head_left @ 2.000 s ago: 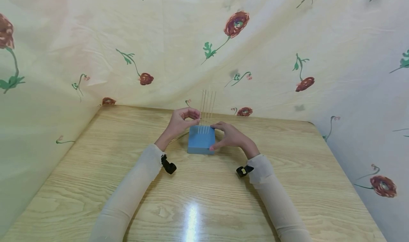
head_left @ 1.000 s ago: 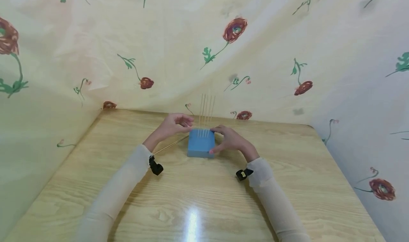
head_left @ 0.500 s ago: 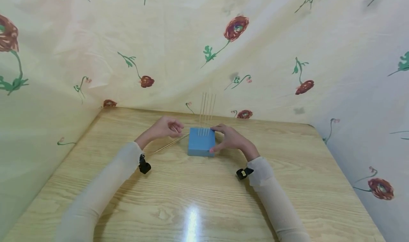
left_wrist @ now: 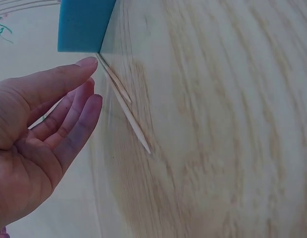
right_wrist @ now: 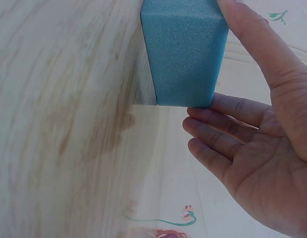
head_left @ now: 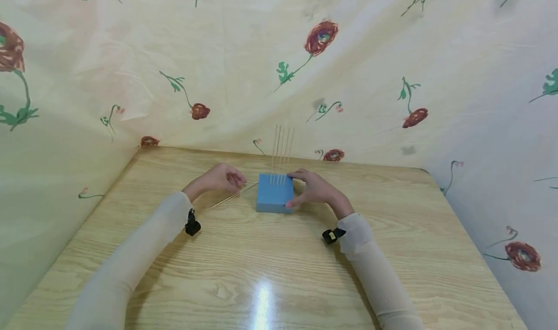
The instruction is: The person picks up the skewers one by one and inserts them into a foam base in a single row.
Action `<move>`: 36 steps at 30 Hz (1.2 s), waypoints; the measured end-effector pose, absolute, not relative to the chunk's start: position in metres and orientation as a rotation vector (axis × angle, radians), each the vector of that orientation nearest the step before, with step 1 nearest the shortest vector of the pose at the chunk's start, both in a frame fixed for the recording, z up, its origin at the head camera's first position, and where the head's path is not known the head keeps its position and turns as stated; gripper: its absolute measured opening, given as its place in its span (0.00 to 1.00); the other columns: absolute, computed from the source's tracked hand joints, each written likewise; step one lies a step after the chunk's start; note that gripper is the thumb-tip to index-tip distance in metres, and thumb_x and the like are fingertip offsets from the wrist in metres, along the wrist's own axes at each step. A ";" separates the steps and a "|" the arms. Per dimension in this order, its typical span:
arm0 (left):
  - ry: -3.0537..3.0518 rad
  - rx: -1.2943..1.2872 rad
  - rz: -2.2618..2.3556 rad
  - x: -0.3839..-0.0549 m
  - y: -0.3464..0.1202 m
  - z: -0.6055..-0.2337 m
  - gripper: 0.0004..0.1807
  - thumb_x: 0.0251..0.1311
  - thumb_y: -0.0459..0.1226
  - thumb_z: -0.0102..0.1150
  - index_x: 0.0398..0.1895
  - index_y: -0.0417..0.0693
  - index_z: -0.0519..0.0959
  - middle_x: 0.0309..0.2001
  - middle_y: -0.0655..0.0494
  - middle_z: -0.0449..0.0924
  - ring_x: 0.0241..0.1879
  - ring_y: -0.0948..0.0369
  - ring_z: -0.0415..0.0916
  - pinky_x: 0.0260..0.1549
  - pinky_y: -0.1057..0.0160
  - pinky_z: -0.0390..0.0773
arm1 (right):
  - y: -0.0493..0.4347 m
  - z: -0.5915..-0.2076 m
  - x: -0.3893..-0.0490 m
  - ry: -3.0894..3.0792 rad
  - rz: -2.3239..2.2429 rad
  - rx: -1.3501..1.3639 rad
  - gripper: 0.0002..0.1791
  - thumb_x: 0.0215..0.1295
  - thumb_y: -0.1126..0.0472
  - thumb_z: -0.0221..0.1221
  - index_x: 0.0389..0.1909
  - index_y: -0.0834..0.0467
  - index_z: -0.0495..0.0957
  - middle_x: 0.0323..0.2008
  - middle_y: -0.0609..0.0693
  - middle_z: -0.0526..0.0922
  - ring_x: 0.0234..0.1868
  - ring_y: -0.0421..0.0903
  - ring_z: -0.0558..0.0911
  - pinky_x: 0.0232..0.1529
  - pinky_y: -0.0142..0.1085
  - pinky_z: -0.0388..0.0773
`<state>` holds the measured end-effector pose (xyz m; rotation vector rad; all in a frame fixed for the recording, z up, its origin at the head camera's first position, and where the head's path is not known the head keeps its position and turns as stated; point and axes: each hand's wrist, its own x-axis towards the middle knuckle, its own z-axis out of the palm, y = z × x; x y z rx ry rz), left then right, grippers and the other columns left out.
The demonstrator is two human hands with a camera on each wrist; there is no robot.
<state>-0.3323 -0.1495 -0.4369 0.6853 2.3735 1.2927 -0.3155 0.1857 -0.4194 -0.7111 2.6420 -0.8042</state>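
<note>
A blue foam block (head_left: 274, 196) sits on the table, with several thin wooden skewers (head_left: 282, 148) standing upright in a row in its far part. My right hand (head_left: 316, 188) grips the block's right side, thumb at the near corner and fingers at the far one; the right wrist view shows the block's side face (right_wrist: 185, 59) between them. To the left, my left hand (head_left: 222, 177) hovers, fingers loosely curved, over two pointed skewers (left_wrist: 128, 113) lying on the table. Thumb and fingers are apart there, with nothing seen between them.
The light wood-grain table (head_left: 261, 262) carries the block and the loose skewers, whose far ends reach the block's left side. A flower-printed cloth (head_left: 244, 68) rises behind the table and along both sides.
My left hand has let go of a standing skewer, drawn back leftward from the block and come down by the lying skewers. The right hand has kept its hold on the block.
</note>
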 end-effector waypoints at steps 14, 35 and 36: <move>2.346 0.706 1.277 -0.335 -0.148 -0.443 0.15 0.55 0.22 0.69 0.47 0.27 0.83 0.39 0.36 0.86 0.35 0.60 0.84 0.36 0.68 0.85 | 0.185 -0.419 -0.315 2.638 -0.814 -0.694 0.57 0.46 0.43 0.80 0.76 0.57 0.65 0.72 0.60 0.68 0.72 0.60 0.68 0.71 0.57 0.68; 2.334 0.675 1.269 -0.338 -0.156 -0.453 0.13 0.61 0.24 0.66 0.50 0.29 0.83 0.41 0.39 0.86 0.37 0.62 0.82 0.36 0.67 0.85 | 0.185 -0.420 -0.313 2.641 -0.814 -0.697 0.57 0.46 0.44 0.80 0.76 0.58 0.64 0.72 0.60 0.68 0.73 0.60 0.68 0.71 0.57 0.68; 2.335 0.673 1.265 -0.338 -0.157 -0.453 0.14 0.61 0.24 0.66 0.50 0.29 0.83 0.41 0.39 0.86 0.37 0.62 0.82 0.36 0.67 0.85 | 0.185 -0.420 -0.313 2.641 -0.815 -0.697 0.57 0.46 0.44 0.80 0.76 0.58 0.64 0.72 0.60 0.67 0.73 0.60 0.68 0.71 0.57 0.68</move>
